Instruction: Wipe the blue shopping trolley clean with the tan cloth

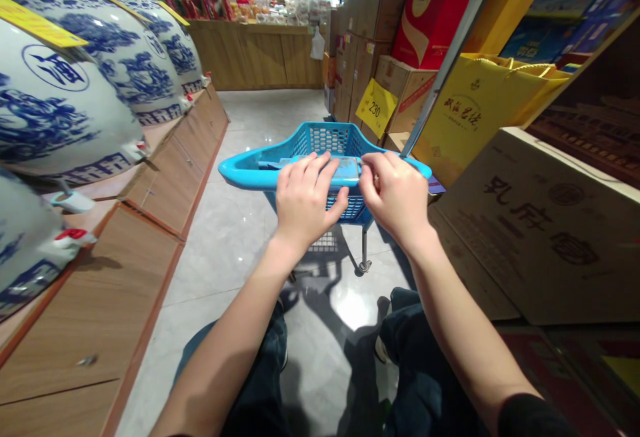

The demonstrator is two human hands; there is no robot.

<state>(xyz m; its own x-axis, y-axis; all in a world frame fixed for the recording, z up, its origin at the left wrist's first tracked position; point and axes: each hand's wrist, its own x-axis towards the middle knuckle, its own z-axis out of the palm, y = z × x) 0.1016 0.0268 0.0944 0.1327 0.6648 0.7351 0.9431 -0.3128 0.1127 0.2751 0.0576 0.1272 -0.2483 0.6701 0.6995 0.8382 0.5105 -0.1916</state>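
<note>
Jars (140, 70) left; centre, on the floor (215, 223), we see the cart (280, 149): probably easy-rolling, stiff, slick; hold the handle (353, 183). Left hand (306, 190) loosely spread over it, thumb apart; right hand (397, 190) curled round it; boxes (570, 223) far right.

The cart handle (250, 177) is smooth plastic, the floor (210, 237) glossy, the jars (50, 110) glazed ceramic.

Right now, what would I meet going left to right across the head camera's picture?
Blue-and-white jars → left hand → right hand, both on the cart handle → yellow bag.
</note>
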